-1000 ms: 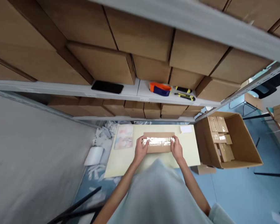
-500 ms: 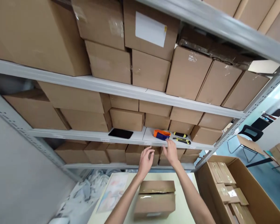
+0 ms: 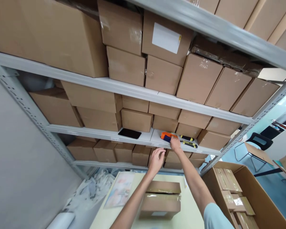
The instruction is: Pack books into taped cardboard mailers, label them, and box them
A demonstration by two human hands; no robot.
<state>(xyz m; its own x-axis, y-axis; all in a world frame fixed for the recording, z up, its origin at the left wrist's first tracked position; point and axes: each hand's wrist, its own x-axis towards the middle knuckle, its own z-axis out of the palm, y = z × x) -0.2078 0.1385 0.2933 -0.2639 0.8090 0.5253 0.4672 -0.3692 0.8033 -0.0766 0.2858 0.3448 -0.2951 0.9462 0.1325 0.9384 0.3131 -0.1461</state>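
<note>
My right hand (image 3: 175,143) reaches to the middle shelf, its fingers closed on the near right side of an orange-and-dark-blue tape dispenser (image 3: 166,136). The hand covers part of that dispenser, which is at the shelf surface. Two yellow-and-black box cutters (image 3: 189,144) lie just right of the hand. In front of the shelf edge hangs my left hand (image 3: 156,160), empty, with fingers curved and apart. Below my hands, a taped cardboard box (image 3: 160,205) rests on the pale table (image 3: 124,213).
A black phone-like slab (image 3: 130,133) lies on the shelf (image 3: 146,136) to the left. Cardboard boxes (image 3: 197,78) fill the rack above and below. At right stands a large open carton (image 3: 264,194) with small boxes inside. White crumpled material (image 3: 92,187) lies left of the table.
My right hand has moved forward and closed on the tape dispenser. My left hand remains empty in front of the shelf. The view has shifted, with the rack now further right.
</note>
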